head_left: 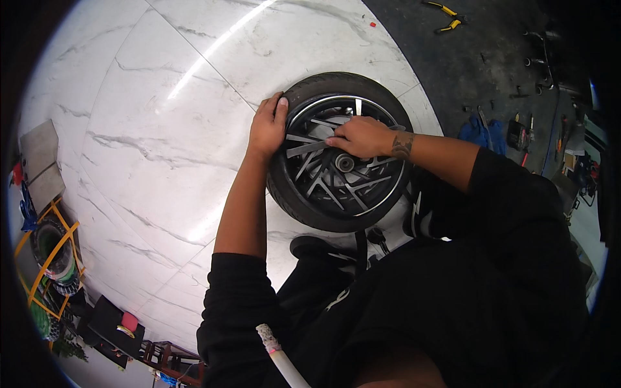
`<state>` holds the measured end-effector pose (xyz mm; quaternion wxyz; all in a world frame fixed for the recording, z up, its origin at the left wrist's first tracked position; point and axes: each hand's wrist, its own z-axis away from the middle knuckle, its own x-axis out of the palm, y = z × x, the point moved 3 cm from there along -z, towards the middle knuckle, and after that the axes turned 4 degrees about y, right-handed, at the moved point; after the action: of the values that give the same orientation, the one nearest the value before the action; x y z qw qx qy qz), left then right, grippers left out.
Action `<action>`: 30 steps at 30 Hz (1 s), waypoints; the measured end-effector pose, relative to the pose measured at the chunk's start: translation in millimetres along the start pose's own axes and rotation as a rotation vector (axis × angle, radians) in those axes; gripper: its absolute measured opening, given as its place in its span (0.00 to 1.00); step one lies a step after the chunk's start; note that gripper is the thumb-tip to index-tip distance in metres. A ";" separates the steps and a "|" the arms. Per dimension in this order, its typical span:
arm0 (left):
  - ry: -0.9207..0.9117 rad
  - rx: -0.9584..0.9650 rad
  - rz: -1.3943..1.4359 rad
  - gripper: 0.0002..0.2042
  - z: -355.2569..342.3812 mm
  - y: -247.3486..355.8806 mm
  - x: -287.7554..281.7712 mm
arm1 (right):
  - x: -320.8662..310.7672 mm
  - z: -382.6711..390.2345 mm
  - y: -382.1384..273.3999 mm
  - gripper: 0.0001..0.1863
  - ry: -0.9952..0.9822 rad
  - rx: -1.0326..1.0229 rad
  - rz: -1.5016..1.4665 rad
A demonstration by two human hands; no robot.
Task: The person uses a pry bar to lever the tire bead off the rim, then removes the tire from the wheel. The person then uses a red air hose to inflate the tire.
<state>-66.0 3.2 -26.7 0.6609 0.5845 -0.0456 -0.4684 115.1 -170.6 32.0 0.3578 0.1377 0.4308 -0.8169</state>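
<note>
Wheel, face up, at both bare hands; white floor, near its right-hand edge.
Nearest: a lit cigarette (278, 357), then a dark shoe (317, 247) just short of the wheel (335, 189). Right hand (363, 137) over the spokes beside the hub (345, 163), fingers bent down; cannot tell if they pinch anything. Left hand (266, 132) against the tyre's (279, 178) upper-left shoulder, fingers extended, thumb on the sidewall. Handling, judged: heavy, stiff rim, tyre slightly yielding and grippy, bright lip slicker; best held by the tread at opposite sides, spokes for turning. Cannot tell if flat or propped on the white floor (162, 142). Farthest: yellow-handled pliers (451, 26), dark floor's (498, 64) far edge.
</note>
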 end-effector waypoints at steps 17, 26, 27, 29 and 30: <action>0.006 0.052 -0.020 0.28 0.5 3.5 -4.0 | -36.5 3.2 -55.1 0.24 -0.518 0.096 -0.175; 0.029 0.055 -0.014 0.28 0.9 -0.9 -4.2 | -36.1 52.6 -82.7 0.32 -0.246 0.647 -1.836; 0.039 0.057 -0.024 0.27 0.0 -0.9 -4.9 | -39.9 53.7 -91.2 0.31 -0.130 0.556 -1.871; 0.034 0.060 -0.016 0.27 -0.4 -1.6 -5.4 | -43.7 55.9 -108.9 0.30 0.073 0.589 -1.925; 0.036 0.070 -0.020 0.27 -0.7 -2.3 -5.6 | -47.5 55.3 -117.0 0.30 0.226 0.545 -1.931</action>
<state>-70.1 7.7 -26.1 0.6361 0.6159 -0.0443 -0.4627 71.1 -149.2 160.9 -0.5435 -0.1162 0.1879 -0.8098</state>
